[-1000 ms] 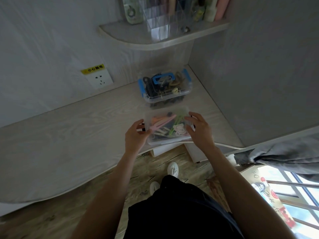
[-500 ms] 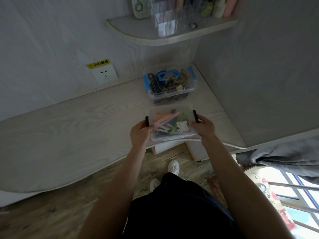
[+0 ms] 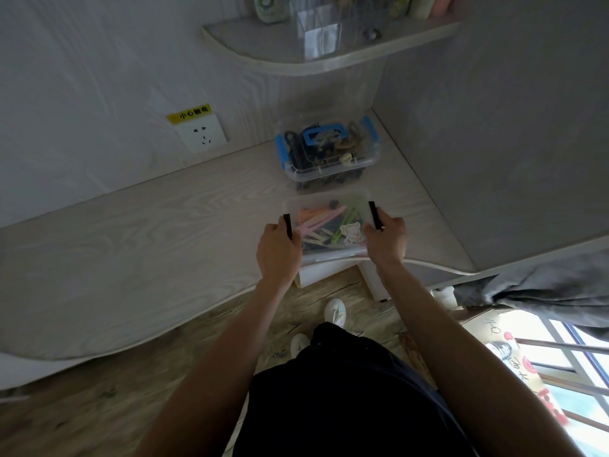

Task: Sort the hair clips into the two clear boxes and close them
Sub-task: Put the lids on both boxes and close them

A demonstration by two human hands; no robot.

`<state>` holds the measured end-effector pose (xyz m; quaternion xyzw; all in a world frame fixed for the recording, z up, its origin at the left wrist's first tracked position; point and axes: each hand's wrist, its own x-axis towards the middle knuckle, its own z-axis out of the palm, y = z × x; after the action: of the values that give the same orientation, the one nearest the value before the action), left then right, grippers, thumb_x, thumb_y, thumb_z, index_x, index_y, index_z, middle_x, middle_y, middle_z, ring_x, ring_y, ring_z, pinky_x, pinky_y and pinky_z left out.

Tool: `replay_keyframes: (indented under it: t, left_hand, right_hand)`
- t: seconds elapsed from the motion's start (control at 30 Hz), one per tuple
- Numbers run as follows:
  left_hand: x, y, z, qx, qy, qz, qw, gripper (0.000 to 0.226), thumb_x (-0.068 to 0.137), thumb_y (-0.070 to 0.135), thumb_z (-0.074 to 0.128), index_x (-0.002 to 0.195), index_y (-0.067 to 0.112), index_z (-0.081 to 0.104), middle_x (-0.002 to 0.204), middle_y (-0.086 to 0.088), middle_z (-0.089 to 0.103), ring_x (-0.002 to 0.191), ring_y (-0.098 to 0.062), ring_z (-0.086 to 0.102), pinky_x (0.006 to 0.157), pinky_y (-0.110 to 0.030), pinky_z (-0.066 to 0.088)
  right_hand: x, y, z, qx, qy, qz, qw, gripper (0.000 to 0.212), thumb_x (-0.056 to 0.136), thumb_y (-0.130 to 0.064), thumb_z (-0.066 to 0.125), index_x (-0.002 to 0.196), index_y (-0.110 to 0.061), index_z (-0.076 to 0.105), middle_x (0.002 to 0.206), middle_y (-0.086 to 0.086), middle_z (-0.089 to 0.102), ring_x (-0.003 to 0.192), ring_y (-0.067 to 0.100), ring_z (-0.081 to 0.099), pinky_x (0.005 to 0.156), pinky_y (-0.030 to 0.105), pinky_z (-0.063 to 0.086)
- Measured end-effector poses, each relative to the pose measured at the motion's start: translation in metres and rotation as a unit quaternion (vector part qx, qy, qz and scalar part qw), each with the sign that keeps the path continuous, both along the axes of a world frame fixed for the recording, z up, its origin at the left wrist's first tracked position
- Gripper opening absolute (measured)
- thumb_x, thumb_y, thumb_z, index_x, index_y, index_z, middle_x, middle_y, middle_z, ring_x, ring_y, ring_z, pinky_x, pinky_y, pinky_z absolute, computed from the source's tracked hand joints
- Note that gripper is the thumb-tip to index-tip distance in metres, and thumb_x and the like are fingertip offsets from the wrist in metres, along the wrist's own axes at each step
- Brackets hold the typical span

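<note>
A clear box (image 3: 329, 199) with black side latches sits at the desk's front edge, holding pink, orange and green hair clips and a bear sticker. Its lid is on. My left hand (image 3: 276, 249) grips its left end at the black latch (image 3: 287, 225). My right hand (image 3: 385, 239) grips its right end at the other latch (image 3: 374, 215). Behind it stands a second clear box (image 3: 329, 169) with blue latches and a blue handle, lid on, filled with dark clips.
The pale wooden desk (image 3: 148, 232) runs left along the wall, with a socket (image 3: 201, 135) above it. A corner shelf (image 3: 296, 57) with containers hangs over the boxes. A grey panel (image 3: 494, 143) closes the right side. Grey cloth (image 3: 543, 285) lies at right.
Both hands closed in from the lid's corners onto the box ends, and the black latches now stand up at the sides under my fingers.
</note>
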<state>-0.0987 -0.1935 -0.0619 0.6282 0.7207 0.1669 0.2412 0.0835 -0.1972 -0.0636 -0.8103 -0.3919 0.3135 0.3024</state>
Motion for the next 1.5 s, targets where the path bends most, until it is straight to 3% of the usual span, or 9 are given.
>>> replay_keyframes:
  t: [0.13, 0.27, 0.37, 0.57, 0.9, 0.97, 1.13, 1.33, 1.5]
  left_hand:
    - [-0.020, -0.002, 0.017, -0.006, -0.141, 0.000, 0.990, 0.022, 0.092, 0.032, 0.050, 0.107, 0.021, 0.062, 0.079, -0.002, 0.064, 0.065, -0.014, 0.055, 0.059, -0.027, 0.043]
    - [-0.037, -0.005, 0.062, 0.040, -0.383, 0.032, 0.922, 0.038, 0.088, 0.022, 0.059, 0.126, 0.021, 0.053, 0.098, 0.008, 0.070, 0.093, -0.015, 0.066, 0.086, -0.025, 0.051]
    - [-0.034, 0.017, 0.080, 0.086, -0.440, 0.017, 0.894, 0.048, 0.076, 0.030, 0.068, 0.122, 0.027, 0.056, 0.096, 0.021, 0.070, 0.098, -0.009, 0.066, 0.090, -0.025, 0.051]
    - [-0.020, 0.080, 0.085, 0.081, -0.413, -0.036, 0.906, 0.056, 0.076, 0.011, 0.070, 0.129, 0.011, 0.052, 0.105, 0.017, 0.064, 0.093, 0.012, 0.060, 0.084, -0.011, 0.046]
    - [-0.015, 0.115, 0.061, 0.043, -0.380, 0.020, 0.924, 0.058, 0.080, 0.019, 0.068, 0.133, 0.012, 0.046, 0.127, -0.003, 0.055, 0.113, -0.019, 0.054, 0.095, -0.028, 0.043]
    - [-0.020, 0.112, 0.044, 0.017, -0.419, 0.085, 0.904, 0.067, 0.074, 0.025, 0.065, 0.134, 0.007, 0.043, 0.132, -0.020, 0.051, 0.113, -0.035, 0.053, 0.097, -0.043, 0.042]
    - [-0.016, 0.123, 0.022, -0.073, -0.328, 0.086, 0.938, 0.055, 0.067, 0.019, 0.069, 0.121, 0.013, 0.059, 0.116, -0.007, 0.065, 0.108, -0.023, 0.061, 0.094, -0.041, 0.048]
    - [0.012, 0.145, 0.026, -0.073, -0.257, 0.074, 0.961, 0.039, 0.066, 0.023, 0.076, 0.100, 0.018, 0.057, 0.101, 0.000, 0.063, 0.092, -0.018, 0.062, 0.089, -0.038, 0.051]
    - [0.048, 0.172, 0.031, -0.071, -0.209, 0.019, 0.975, 0.030, 0.070, 0.025, 0.065, 0.092, 0.005, 0.062, 0.088, -0.009, 0.065, 0.083, -0.021, 0.064, 0.060, -0.023, 0.040]
  right_hand:
    - [0.008, -0.010, 0.026, 0.071, 0.066, 0.025, 0.995, 0.041, 0.081, -0.021, 0.064, 0.121, -0.022, 0.058, 0.099, 0.003, 0.063, 0.084, 0.016, 0.060, 0.071, 0.029, 0.050]
    - [0.018, -0.010, 0.077, 0.161, 0.276, 0.017, 0.948, 0.038, 0.083, -0.002, 0.062, 0.116, -0.017, 0.051, 0.103, -0.001, 0.062, 0.092, 0.010, 0.060, 0.075, 0.019, 0.047]
    - [0.020, 0.010, 0.094, 0.204, 0.293, 0.045, 0.933, 0.041, 0.081, 0.000, 0.064, 0.119, -0.011, 0.051, 0.110, 0.000, 0.060, 0.096, 0.006, 0.058, 0.079, 0.016, 0.049]
    - [0.022, 0.078, 0.091, 0.187, 0.256, 0.149, 0.937, 0.055, 0.079, -0.011, 0.064, 0.132, -0.016, 0.050, 0.131, 0.002, 0.055, 0.116, 0.011, 0.052, 0.081, 0.012, 0.048]
    - [0.022, 0.122, 0.077, 0.216, 0.136, 0.038, 0.966, 0.042, 0.089, -0.010, 0.056, 0.130, -0.008, 0.047, 0.126, 0.006, 0.053, 0.103, 0.008, 0.050, 0.068, -0.004, 0.039]
    - [0.022, 0.104, 0.058, 0.236, 0.057, -0.019, 0.970, 0.031, 0.088, -0.011, 0.056, 0.119, -0.006, 0.053, 0.115, 0.007, 0.058, 0.100, 0.015, 0.051, 0.080, 0.012, 0.045]
    - [0.019, 0.076, 0.008, 0.197, -0.206, 0.222, 0.933, 0.043, 0.077, -0.005, 0.062, 0.119, -0.010, 0.057, 0.126, 0.013, 0.054, 0.113, 0.033, 0.050, 0.093, 0.038, 0.042]
    - [0.041, 0.095, 0.010, 0.138, -0.263, 0.237, 0.925, 0.057, 0.084, -0.013, 0.060, 0.138, -0.013, 0.041, 0.145, 0.009, 0.038, 0.130, 0.029, 0.040, 0.099, 0.042, 0.042]
    - [0.070, 0.129, 0.011, 0.111, -0.224, 0.248, 0.936, 0.058, 0.091, -0.025, 0.054, 0.142, -0.011, 0.031, 0.152, 0.010, 0.025, 0.137, 0.026, 0.030, 0.109, 0.039, 0.035]
